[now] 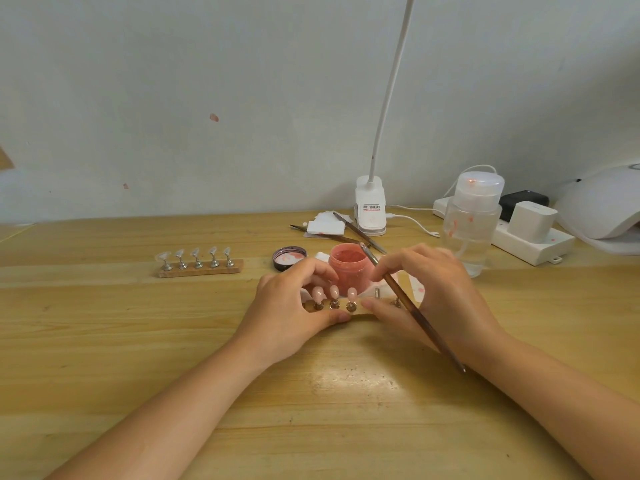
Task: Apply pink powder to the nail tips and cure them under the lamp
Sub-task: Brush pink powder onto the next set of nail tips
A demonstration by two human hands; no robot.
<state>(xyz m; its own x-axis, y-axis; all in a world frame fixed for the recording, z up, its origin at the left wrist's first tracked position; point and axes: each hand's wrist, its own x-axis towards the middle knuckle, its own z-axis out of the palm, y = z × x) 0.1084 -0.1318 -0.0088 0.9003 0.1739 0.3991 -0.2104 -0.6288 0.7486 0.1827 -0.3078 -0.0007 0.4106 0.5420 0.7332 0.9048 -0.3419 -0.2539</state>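
A wooden nail stand lies on the table between my hands, with three pink-coated nail tips upright on its metal holders. My left hand grips the stand's left end, thumb under its front edge. My right hand rests on the stand's right end and holds a brown brush slanting from the jar down to my wrist. The open jar of pink powder stands just behind the stand. The white curing lamp sits at the far right edge.
A second stand with clear nail tips lies to the left. The jar's lid is beside the jar. Behind are a clear pump bottle, a clip desk lamp, a power strip, two spare brushes and white pads.
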